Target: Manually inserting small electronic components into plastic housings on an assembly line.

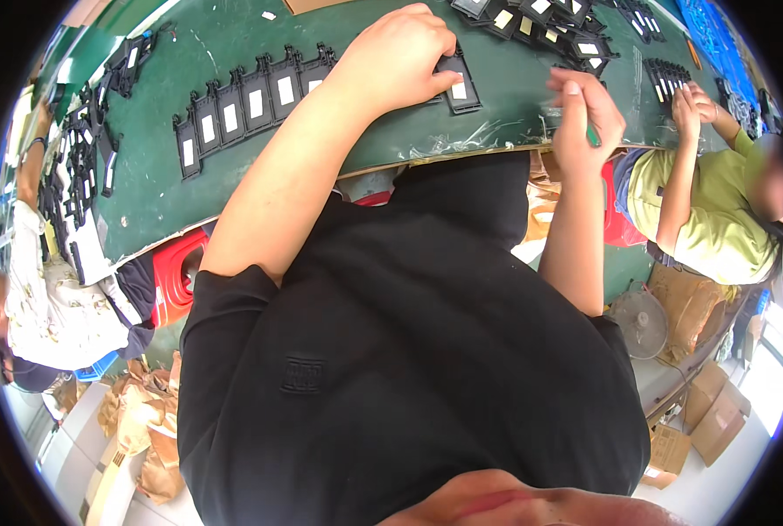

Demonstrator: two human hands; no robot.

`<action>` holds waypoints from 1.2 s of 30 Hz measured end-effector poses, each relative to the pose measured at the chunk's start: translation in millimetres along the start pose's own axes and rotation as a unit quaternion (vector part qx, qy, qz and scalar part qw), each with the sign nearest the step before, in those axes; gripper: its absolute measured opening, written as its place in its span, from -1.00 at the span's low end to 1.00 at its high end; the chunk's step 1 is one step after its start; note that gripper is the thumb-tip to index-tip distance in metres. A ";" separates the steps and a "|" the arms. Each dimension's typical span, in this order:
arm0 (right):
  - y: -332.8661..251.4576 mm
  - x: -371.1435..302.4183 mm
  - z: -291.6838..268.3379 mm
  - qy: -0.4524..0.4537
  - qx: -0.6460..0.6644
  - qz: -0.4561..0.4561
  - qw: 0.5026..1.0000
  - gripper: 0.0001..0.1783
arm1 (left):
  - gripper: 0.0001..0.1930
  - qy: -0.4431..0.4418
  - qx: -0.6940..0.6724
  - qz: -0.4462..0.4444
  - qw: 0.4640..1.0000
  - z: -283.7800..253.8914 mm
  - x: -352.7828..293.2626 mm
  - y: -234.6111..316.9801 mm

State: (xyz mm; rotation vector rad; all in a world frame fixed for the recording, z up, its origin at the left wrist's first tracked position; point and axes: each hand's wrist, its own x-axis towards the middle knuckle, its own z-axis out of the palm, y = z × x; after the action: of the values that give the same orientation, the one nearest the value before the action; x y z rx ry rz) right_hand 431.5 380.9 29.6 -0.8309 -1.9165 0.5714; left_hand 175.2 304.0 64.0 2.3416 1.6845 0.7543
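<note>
A row of flat black plastic pieces (255, 98) with white labels runs along the table, side by side, on the left. My left hand (400, 54) reaches over the row's right end. Its fingers and thumb are closed on the last black plastic piece (467, 95), which lies on the tabletop, and they hide part of it. To the right, my right hand (591, 123) is raised near the table's front edge with its fingers curled. Motion smears its fingertips. A small bit of green shows at the palm; I cannot tell what it is.
A pile of similar black pieces (540, 26) lies at the far middle of the green table (496, 131). More pieces (85, 149) are heaped at the left. A co-worker in a yellow-green shirt (698, 210) handles another row at right. Another person (54, 289) is at left.
</note>
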 end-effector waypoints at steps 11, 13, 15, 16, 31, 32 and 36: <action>-6.8 -10.7 54.0 -0.124 0.201 0.151 0.960 -0.89 | -0.75 0.013 0.017 0.009 1.000 11.7 -1.5 -4.1; -7.0 -10.8 56.4 -0.126 0.194 0.128 0.964 -0.91 | -0.75 0.072 0.077 0.051 0.993 17.5 -8.9 -6.1; -6.2 -11.9 57.1 -0.123 0.183 0.105 0.970 -0.93 | -0.75 0.130 0.135 0.094 0.978 16.1 -9.3 -4.4; -5.8 -12.3 57.6 -0.123 0.182 0.106 0.970 -0.93 | -0.75 0.060 0.089 0.045 0.993 9.3 -4.1 -1.0; -5.9 -9.9 55.7 -0.158 0.177 0.134 0.962 -0.83 | -0.75 -0.005 0.032 -0.013 0.999 13.8 -2.3 -4.6; -5.2 -8.6 55.3 -0.160 0.178 0.150 0.959 -0.83 | -0.75 -0.002 0.029 -0.009 1.000 15.3 -2.7 -6.3; -6.0 -4.9 58.6 -0.165 0.193 0.189 0.949 -0.83 | -0.75 -0.010 0.039 -0.007 0.999 12.3 -1.9 -3.6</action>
State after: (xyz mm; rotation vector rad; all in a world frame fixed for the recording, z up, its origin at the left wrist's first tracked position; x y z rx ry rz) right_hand 379.0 370.5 4.4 -0.8883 -1.8504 1.3461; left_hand 177.7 305.4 51.4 2.3791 1.7504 0.6720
